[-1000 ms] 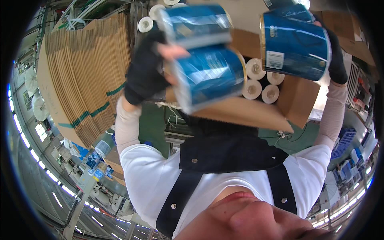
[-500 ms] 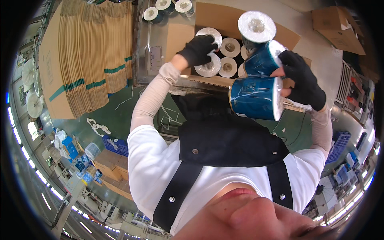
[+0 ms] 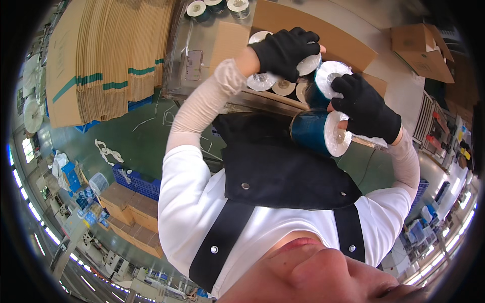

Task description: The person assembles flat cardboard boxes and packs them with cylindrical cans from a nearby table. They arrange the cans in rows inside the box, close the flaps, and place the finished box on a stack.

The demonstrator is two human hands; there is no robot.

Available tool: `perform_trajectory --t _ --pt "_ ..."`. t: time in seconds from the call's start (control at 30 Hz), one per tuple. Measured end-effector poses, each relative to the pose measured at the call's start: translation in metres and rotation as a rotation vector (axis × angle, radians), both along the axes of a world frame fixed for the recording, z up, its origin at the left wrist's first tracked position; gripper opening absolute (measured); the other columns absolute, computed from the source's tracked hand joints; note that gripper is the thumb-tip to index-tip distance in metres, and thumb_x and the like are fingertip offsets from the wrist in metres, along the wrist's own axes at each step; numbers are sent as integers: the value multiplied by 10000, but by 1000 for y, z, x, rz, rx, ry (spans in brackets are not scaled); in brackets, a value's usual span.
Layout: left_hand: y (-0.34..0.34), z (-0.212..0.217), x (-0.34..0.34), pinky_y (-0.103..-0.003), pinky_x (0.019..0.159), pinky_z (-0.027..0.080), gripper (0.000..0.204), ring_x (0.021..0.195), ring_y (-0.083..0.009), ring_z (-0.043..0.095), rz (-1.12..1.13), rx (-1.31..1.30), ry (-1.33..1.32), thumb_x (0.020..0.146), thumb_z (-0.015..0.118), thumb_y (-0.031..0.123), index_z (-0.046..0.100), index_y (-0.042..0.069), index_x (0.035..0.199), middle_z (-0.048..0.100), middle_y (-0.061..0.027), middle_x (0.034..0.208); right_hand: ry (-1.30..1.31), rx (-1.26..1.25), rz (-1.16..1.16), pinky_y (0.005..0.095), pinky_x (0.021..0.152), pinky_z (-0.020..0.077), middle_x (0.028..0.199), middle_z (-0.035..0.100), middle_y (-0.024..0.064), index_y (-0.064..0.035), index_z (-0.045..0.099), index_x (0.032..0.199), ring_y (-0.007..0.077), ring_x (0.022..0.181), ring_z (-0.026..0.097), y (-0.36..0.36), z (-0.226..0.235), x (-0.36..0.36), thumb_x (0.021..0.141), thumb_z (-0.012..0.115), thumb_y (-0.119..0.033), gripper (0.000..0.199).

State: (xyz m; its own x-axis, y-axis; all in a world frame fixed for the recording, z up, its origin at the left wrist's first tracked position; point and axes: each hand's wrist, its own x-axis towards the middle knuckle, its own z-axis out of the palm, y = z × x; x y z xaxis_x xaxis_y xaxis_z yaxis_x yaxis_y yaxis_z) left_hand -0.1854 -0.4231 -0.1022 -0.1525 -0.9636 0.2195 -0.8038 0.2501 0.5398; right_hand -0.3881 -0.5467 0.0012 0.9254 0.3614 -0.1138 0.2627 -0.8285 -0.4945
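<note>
My right hand [image 3: 366, 108], in a black fingertip-less glove, is closed on two plastic-wrapped rolls with white ends and dark blue sides. The upper roll [image 3: 331, 76] tilts over the right end of an open cardboard box [image 3: 313, 30]. In front of the box's near edge hangs the lower roll [image 3: 316, 132], with a finger at its core. Over the middle of the box, my gloved left hand [image 3: 289, 53] curls on another wrapped roll [image 3: 309, 64], partly hiding it. More rolls [image 3: 261, 82] stand in the box with white ends up, several covered by my left hand.
Several blue-sided rolls [image 3: 198, 11] stand on the metal table, beyond the box at left. A tall row of flattened cartons [image 3: 113, 55] is at far left. Another open box [image 3: 422, 50] lies at far right. Blue crates [image 3: 136, 182] and brown cartons [image 3: 134, 207] are lower left.
My left hand has moved right from the left-hand rolls to one near the middle. The high roll at the back has come down. The right hand's two rolls have turned, their white ends facing up more.
</note>
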Motion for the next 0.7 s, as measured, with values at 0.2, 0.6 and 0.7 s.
perform_trajectory --t 0.2,0.6,0.7 --pt "7 41 48 -355 931 413 851 1125 -269 499 -369 541 473 507 788 384 496 90 1250 517 -108 1222 -7 -92 31 398 873 389 1032 532 140 -85 677 804 318 991 490 15 16 2 639 693 -237 224" --pt "120 -86 110 -435 970 429 691 1158 -311 494 366 -152 1786 719 635 297 385 36 1308 477 -167 1273 192 351 -429 330 812 439 991 545 118 -83 588 997 295 917 516 -76 -76 21 701 762 -202 363" --pt "129 -139 92 -494 965 421 619 1102 -351 539 533 -281 2161 756 612 277 426 -21 1267 535 -208 1217 218 419 -487 340 809 438 977 564 108 -89 592 973 298 930 526 -96 -122 28 655 774 -186 379"
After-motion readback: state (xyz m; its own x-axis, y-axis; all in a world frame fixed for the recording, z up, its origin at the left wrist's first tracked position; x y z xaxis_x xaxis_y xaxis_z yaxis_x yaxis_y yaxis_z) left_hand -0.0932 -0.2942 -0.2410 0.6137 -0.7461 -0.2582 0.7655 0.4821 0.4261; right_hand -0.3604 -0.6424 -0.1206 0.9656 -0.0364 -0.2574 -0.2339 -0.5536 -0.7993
